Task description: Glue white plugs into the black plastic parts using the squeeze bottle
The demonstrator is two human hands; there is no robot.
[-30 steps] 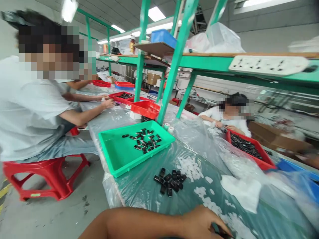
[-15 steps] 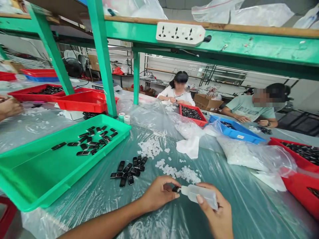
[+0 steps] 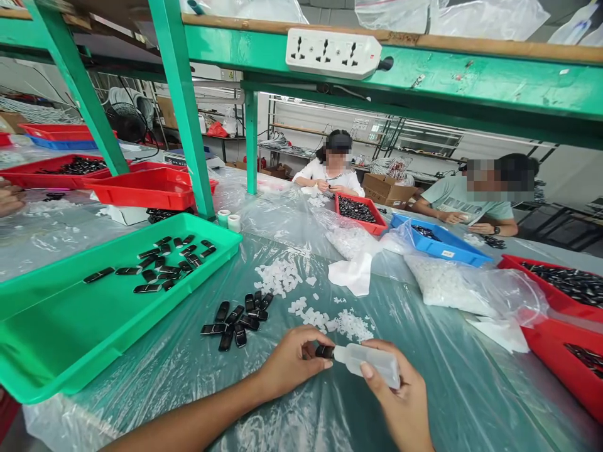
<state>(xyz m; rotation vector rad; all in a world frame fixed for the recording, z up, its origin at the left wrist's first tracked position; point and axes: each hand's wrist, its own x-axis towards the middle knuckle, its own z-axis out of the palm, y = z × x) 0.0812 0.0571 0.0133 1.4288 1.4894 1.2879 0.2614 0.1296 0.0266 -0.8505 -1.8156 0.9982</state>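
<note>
Between the thumb and fingers of my left hand (image 3: 296,359) is a small black plastic piece (image 3: 324,351), partly hidden by the fingertips. My right hand (image 3: 400,389) grips a translucent white squeeze bottle (image 3: 372,364), tilted with its nozzle pointing left. The nozzle end meets or nearly meets the black piece; I cannot tell if they touch. Just beyond my hands lie small white pieces (image 3: 351,325) in loose heaps. Left of them is a pile of similar black pieces (image 3: 235,320) on the plastic-covered table.
A long green tray (image 3: 117,339) with several black pieces stands at the left. Red bins (image 3: 565,351) and a blue bin (image 3: 443,242) sit to the right, near a bag of white pieces (image 3: 452,282). A green shelf frame (image 3: 183,107) crosses above. Two people sit opposite.
The view has shifted slightly, so most things sit further left. The bottle's nozzle has come closer to the black piece, and more of that piece shows at my left fingertips.
</note>
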